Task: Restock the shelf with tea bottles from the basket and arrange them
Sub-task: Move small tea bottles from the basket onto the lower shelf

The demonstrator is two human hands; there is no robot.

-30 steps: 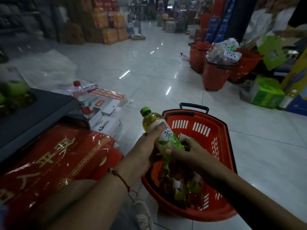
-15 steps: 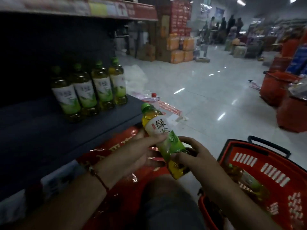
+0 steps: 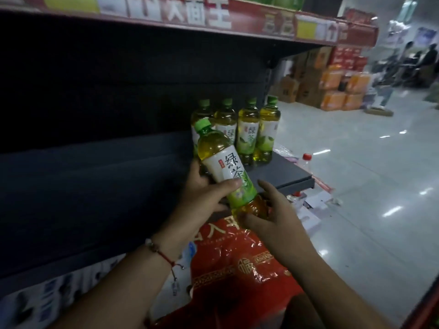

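A green tea bottle (image 3: 223, 165) with a green cap and white label is tilted in front of the dark shelf (image 3: 285, 172). My left hand (image 3: 204, 198) grips its middle, thumb across the label. Under the bottle's base my right hand (image 3: 273, 217) cups it with fingers partly spread. Several matching tea bottles (image 3: 249, 131) stand upright in a row at the shelf's right end, just behind the held bottle. The basket is out of view.
An upper shelf edge (image 3: 213, 22) with red price strips hangs overhead. Red wrapped packs (image 3: 237, 262) lie below the shelf by my arms. A red-capped water bottle (image 3: 305, 160) and cartons sit on the floor to the right. Stacked boxes (image 3: 332, 91) and people stand farther down the aisle.
Both hands have carried the bottle up and toward the shelf, close to the standing row. My view turned left, so the red basket has left the frame.
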